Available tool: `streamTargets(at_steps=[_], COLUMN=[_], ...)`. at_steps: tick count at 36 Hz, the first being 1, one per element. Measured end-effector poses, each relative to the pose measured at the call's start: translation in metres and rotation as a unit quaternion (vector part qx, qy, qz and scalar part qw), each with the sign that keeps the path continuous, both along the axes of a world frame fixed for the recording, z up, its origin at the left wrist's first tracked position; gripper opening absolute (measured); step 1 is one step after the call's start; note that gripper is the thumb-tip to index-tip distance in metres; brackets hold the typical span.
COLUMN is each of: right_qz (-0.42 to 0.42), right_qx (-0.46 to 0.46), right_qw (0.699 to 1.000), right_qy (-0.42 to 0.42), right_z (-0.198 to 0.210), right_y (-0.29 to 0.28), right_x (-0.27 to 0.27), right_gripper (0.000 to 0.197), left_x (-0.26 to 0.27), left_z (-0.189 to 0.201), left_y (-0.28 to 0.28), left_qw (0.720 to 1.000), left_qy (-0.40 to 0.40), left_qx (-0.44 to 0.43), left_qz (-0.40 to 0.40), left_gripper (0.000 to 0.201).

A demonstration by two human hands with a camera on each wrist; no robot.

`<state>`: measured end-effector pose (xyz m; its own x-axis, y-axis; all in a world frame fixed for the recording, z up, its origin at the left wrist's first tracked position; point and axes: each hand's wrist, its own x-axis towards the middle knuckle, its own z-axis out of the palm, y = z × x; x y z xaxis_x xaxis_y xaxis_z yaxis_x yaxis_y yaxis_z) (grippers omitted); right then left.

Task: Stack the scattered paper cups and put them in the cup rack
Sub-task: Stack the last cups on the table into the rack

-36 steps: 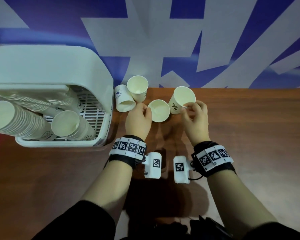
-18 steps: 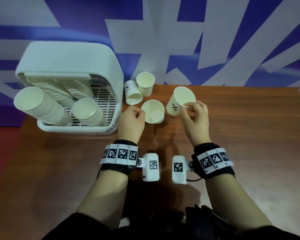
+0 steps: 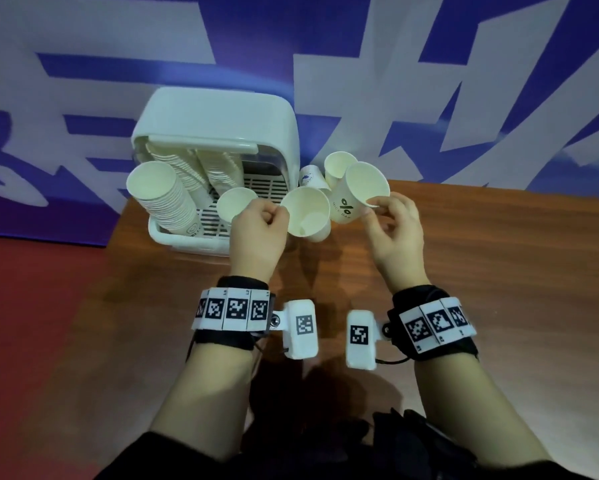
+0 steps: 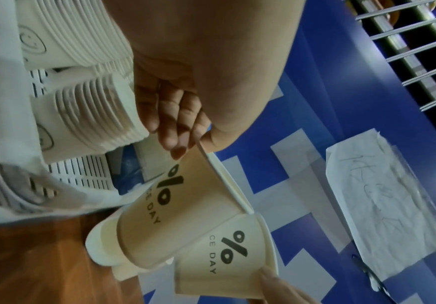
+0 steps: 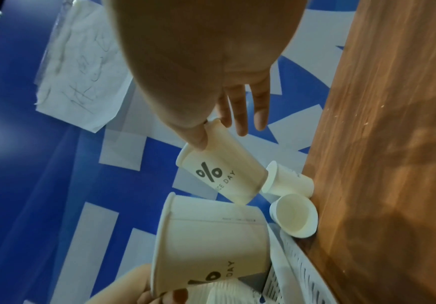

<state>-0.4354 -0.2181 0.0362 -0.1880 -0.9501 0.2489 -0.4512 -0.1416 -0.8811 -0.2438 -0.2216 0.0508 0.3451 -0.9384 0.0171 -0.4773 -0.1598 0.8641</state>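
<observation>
My left hand (image 3: pixel 281 213) pinches the rim of a white paper cup (image 3: pixel 308 213) and holds it off the table, in front of the rack. My right hand (image 3: pixel 372 205) pinches the rim of a second cup (image 3: pixel 357 192), printed with a percent sign, tilted just right of and above the first. In the left wrist view the two held cups (image 4: pixel 185 205) (image 4: pixel 227 257) almost touch. Two more cups stay at the table's back edge: one lying on its side (image 3: pixel 310 177), one upright (image 3: pixel 336 164). The white cup rack (image 3: pixel 218 129) holds several long cup stacks (image 3: pixel 166 199).
The wooden table (image 3: pixel 499 271) stretches bare to the right and towards me. A blue and white patterned wall (image 3: pixel 395 81) stands right behind the table's back edge. The rack sits at the table's back left corner, beside red floor (image 3: pixel 31 323).
Both hands have lifted their cups off the table and brought them closer together, near the rack. The two cups at the back have stayed put.
</observation>
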Motion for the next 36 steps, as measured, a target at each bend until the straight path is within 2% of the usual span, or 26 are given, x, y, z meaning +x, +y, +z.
streamTargets(at_steps=[3,16,23,36], right_qz=[0.013,0.047,0.053,0.093], right_qx=[-0.008,-0.052,-0.078,-0.098], right_qw=[1.0,0.998,0.995,0.991], right_qy=[0.002,-0.006,-0.007,-0.015], right_z=[0.001,0.035,0.042,0.039], right_y=[0.001,-0.014,-0.022,-0.02], right_x=[0.017,0.089,0.099,0.099], right_gripper=[0.013,0.012,0.011,0.013], left_x=[0.019,0.094,0.105,0.101], left_z=[0.002,0.02,0.016,-0.002], left_y=[0.002,-0.001,-0.013,-0.017], left_qw=[1.0,0.985,0.985,0.995], left_qy=[0.014,0.042,0.059,0.007], left_qx=[-0.019,-0.129,-0.115,-0.049], left_qz=[0.019,0.105,0.115,0.084], left_gripper=[0.014,0.01,0.012,0.013])
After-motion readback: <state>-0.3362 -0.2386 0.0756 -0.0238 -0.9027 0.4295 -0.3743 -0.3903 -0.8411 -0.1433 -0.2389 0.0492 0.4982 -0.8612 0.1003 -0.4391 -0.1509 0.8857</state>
